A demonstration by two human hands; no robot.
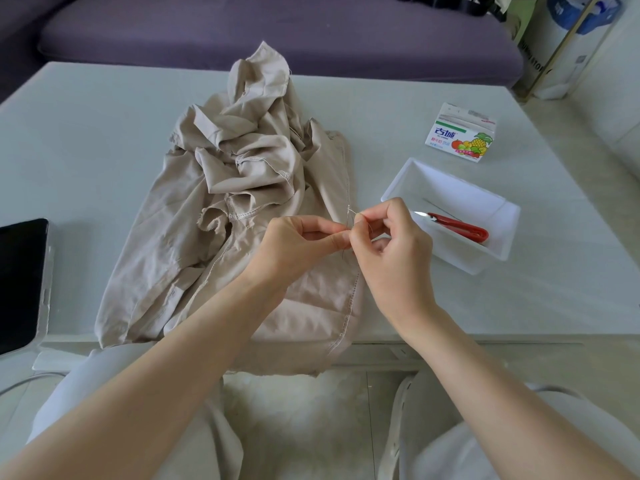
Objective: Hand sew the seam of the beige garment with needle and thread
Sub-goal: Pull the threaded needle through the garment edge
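Note:
The beige garment (242,209) lies crumpled on the pale table (86,140), its stitched seam running down the right edge and over the table's front. Above the seam my left hand (298,244) pinches a thin needle (347,220) upright between thumb and forefinger. My right hand (391,244) is close beside it, pinching a fine thread (355,212) at the needle's top end. Whether the thread passes through the eye is too small to tell.
A clear plastic box (446,188) to the right holds red thread snips (460,228). A small fruit-printed carton (460,133) stands behind it. A dark tablet (20,282) sits at the left edge. A purple sofa (277,32) lies beyond the table.

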